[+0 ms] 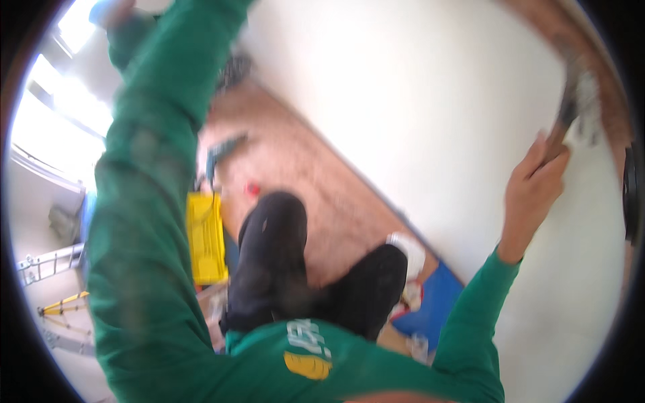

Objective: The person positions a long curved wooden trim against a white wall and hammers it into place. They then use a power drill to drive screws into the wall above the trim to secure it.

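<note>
Right hand (534, 191) grip closed on brush handle (563, 127), bristles above, against white wall (416, 94)

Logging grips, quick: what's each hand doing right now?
Left hand: raised at the top edge, blurred; cannot be told.
Right hand: closed on a brush handle at the wall.

Green long-sleeved top (144, 269), sleeves down to the wrists; yellow patch (307, 365) and white lettering on the chest; black trousers (272, 262); white shoe (408, 252); right hand (532, 195) bare, left hand (117, 12) blurred at the top edge.
</note>
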Tool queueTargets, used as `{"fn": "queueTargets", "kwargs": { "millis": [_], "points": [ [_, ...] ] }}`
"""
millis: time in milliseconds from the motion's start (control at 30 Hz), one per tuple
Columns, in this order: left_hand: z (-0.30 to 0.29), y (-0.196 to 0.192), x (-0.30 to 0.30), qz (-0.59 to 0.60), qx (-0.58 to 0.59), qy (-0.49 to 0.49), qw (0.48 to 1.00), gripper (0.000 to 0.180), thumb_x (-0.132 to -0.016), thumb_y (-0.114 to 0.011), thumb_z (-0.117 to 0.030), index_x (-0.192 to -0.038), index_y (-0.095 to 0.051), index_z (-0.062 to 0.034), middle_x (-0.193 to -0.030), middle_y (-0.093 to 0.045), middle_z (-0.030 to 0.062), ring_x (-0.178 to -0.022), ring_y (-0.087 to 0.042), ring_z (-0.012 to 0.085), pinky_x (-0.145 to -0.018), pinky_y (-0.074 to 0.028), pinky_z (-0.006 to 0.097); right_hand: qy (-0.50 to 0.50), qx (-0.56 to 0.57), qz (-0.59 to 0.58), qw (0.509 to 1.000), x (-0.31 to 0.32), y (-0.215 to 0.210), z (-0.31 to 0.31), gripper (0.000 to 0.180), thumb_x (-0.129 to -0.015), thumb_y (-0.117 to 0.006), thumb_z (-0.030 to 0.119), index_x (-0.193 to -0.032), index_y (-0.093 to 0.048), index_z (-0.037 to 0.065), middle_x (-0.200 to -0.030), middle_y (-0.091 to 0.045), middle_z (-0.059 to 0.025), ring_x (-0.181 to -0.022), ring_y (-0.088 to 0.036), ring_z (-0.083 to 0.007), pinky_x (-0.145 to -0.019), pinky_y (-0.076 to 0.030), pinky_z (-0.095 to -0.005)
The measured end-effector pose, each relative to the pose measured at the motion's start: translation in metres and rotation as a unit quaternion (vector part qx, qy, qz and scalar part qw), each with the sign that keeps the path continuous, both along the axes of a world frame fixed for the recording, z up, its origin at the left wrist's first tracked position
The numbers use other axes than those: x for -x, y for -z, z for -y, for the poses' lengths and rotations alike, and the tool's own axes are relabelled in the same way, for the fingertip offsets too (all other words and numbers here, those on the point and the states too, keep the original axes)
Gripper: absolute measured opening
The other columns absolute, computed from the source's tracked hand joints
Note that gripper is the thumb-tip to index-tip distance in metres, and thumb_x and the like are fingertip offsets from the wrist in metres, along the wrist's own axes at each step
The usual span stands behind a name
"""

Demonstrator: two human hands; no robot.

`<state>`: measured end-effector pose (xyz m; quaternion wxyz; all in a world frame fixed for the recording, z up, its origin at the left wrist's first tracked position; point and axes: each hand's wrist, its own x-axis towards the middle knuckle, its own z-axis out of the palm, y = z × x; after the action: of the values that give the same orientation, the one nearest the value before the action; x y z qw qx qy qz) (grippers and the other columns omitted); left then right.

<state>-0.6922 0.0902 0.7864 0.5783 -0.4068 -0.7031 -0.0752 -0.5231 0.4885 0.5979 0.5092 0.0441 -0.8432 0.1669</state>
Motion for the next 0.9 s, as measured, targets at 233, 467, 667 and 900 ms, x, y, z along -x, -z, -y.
{"fn": "queueTargets", "kwargs": {
  "millis": [233, 467, 667, 900],
  "points": [
    [0.000, 0.002, -0.024, 0.069, -0.030, -0.020, 0.997, 0.043, -0.094, -0.084, -0.015, -0.135, -0.069, -0.0099, -0.121, -0.069, 0.0098, -0.118, -0.063, 0.0325, -0.103, -0.050, 0.049, -0.019, 0.061, 0.069, 0.996, -0.005, -0.005, 0.011, 0.027, -0.114, -0.060, 0.021, -0.125, -0.056, -0.003, -0.087, -0.069, -0.0283, -0.077, -0.070, -0.0500, -0.064, -0.054, -0.0521],
    [0.086, 0.002, 0.011, 0.042, 0.043, -0.059, 0.996, 0.058, -0.092, -0.085, -0.028, -0.145, -0.065, -0.0142, -0.134, -0.070, 0.0096, -0.129, -0.063, 0.0349, -0.109, -0.049, 0.048, 0.019, 0.051, 0.029, 0.998, 0.007, 0.026, -0.004, 0.027, -0.113, -0.059, 0.017, -0.126, -0.060, -0.007, -0.084, -0.068, -0.0282, -0.073, -0.071, -0.0478, -0.061, -0.054, -0.0495],
    [0.160, -0.012, 0.069, -0.016, 0.046, -0.080, 0.996, 0.039, -0.079, -0.082, -0.005, -0.118, -0.078, -0.0094, -0.118, -0.075, 0.0078, -0.112, -0.071, 0.0318, -0.097, -0.057, 0.042, 0.120, -0.038, 0.029, 0.992, 0.009, 0.036, -0.009, 0.027, -0.113, -0.060, 0.018, -0.122, -0.060, -0.008, -0.083, -0.066, -0.0277, -0.073, -0.068, -0.0490, -0.060, -0.052, -0.0507],
    [0.166, -0.001, 0.088, 0.000, -0.022, -0.055, 0.998, 0.036, -0.080, -0.074, 0.001, -0.112, -0.082, -0.0133, -0.111, -0.075, 0.0032, -0.104, -0.075, 0.0281, -0.088, -0.061, 0.040, 0.107, 0.072, -0.003, 0.992, 0.001, 0.040, 0.090, 0.035, -0.116, -0.056, 0.024, -0.133, -0.055, -0.007, -0.101, -0.072, -0.0289, -0.086, -0.069, -0.0511, -0.073, -0.054, -0.0498]
  ]
}}
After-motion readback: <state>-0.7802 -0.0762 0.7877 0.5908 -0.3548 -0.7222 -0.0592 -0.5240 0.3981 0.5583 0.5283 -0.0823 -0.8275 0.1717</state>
